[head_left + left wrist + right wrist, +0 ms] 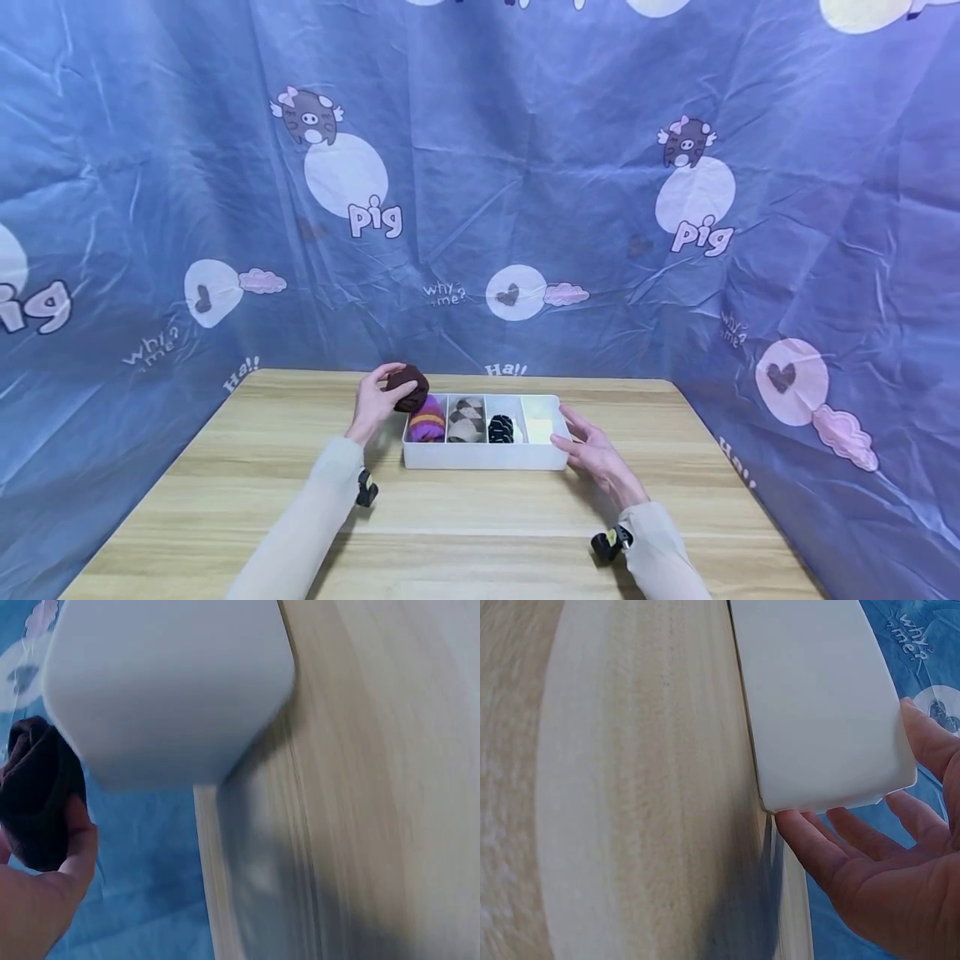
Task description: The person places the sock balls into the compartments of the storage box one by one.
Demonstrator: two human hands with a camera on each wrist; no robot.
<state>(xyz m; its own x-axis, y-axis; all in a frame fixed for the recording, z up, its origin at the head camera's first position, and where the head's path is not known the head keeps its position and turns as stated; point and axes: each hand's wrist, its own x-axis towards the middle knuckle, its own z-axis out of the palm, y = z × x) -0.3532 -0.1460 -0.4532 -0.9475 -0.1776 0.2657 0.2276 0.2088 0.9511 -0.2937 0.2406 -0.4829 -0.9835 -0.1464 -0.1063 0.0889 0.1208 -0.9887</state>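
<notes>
In the head view, my left hand (373,402) holds a dark brown rolled sock (408,388) between thumb and fingers, above the left back corner of a white divided box (483,457). The sock (39,799) is also visible in the left wrist view, beside the box's end wall (172,697). Inside the box, a purple-and-orange rolled sock (427,422), a grey-and-beige diamond-patterned one (467,419) and a black one with white lines (500,429) occupy separate compartments. At the box's right end rests my right hand (596,450), fairly straight fingers (817,844) touching its end and thumb near the rim.
The box stands on a light wooden table (487,533), toward its back edge. A blue patterned cloth (480,183) hangs behind the table and along both sides. The rightmost compartment (538,421) shows its pale floor.
</notes>
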